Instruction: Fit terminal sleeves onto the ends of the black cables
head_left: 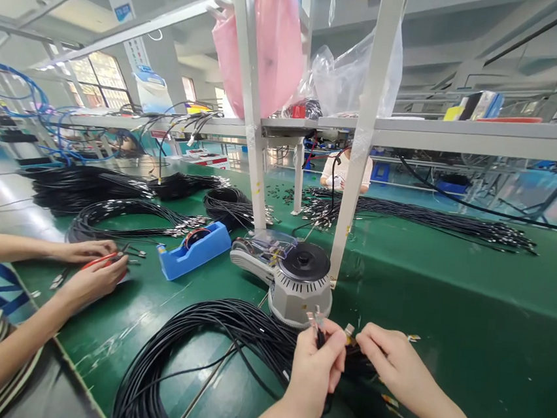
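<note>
My left hand point(309, 370) is closed around a few black cables, whose metal connector ends point(316, 318) stick up above the fingers. Just past its thumb tip shows another metal connector point(349, 330) with a bit of yellow at its base. My right hand point(392, 361) is closed in a pinch right beside that connector; what its fingertips grip is too small to make out. Below and left of my hands lies a large coil of black cable point(145, 367) on the green table point(471, 306). More cable ends with yellow bits point(390, 402) lie under my right wrist.
A round tape dispenser machine point(300, 290) stands behind the coil, beside a blue tape holder point(195, 251). At left, a co-worker's hands point(98, 270) hold red-handled pliers or cutters. Bundled cables point(420, 216) lie farther back. White posts point(358, 144) rise to a shelf; another person point(346, 169) sits beyond.
</note>
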`<state>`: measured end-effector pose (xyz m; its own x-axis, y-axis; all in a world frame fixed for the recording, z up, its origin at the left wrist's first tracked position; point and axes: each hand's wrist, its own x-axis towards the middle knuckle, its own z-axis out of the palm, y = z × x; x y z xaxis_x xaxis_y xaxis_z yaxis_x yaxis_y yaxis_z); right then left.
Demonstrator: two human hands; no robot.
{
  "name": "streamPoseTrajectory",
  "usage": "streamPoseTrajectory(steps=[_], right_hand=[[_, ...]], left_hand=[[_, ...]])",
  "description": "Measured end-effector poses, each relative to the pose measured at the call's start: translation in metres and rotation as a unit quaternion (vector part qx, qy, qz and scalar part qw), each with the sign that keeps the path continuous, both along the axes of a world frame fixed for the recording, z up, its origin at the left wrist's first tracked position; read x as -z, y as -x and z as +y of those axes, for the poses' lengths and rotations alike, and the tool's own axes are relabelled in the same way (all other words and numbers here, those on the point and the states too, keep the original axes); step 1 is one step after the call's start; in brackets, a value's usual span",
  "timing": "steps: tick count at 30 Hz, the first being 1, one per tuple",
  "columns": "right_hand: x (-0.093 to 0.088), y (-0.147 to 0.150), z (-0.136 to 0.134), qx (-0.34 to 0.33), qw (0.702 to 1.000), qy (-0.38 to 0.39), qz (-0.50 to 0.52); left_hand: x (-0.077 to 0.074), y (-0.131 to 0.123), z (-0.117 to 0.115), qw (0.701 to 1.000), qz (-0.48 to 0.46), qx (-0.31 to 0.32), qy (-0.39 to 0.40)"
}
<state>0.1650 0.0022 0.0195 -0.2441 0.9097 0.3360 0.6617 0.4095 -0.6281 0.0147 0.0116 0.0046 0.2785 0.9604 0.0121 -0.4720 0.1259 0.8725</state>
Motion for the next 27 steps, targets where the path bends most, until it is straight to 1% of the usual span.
streamPoseTrajectory(steps=[2,4,7,9,13,18,20,25,27], right_hand=[[0.000,-0.003,0.000,0.023,0.999,0.010,0.036],[-0.002,-0.001,-0.001,0.024,0.993,0.044,0.103],[-0.004,0.009,-0.005,0.009,0.971,0.089,0.220],[-0.003,0.016,-0.006,0.001,0.956,0.108,0.271],[0.003,0.023,-0.005,0.012,0.944,0.124,0.305],[0.009,0.025,-0.003,0.064,0.933,0.107,0.337],[0.010,0.026,-0.003,0.074,0.925,0.110,0.356],[0.010,0.029,-0.002,0.039,0.899,0.109,0.422],[0.011,0.028,-0.002,0.015,0.892,0.130,0.433]], left_hand=[[-0.001,0.002,0.000,0.999,-0.023,-0.020,0.016],[-0.001,0.002,0.000,0.999,-0.031,-0.012,0.021],[0.000,-0.001,0.000,1.000,-0.019,0.009,0.009],[0.001,-0.002,0.000,1.000,-0.019,0.010,0.005],[0.003,-0.003,0.000,1.000,-0.020,0.020,0.005],[0.005,-0.003,0.002,1.000,-0.019,0.003,0.018],[0.004,-0.004,0.003,1.000,-0.018,0.004,0.021],[0.000,-0.005,0.002,0.999,-0.032,0.008,0.012],[-0.001,-0.006,0.001,0.999,-0.038,0.013,-0.001]])
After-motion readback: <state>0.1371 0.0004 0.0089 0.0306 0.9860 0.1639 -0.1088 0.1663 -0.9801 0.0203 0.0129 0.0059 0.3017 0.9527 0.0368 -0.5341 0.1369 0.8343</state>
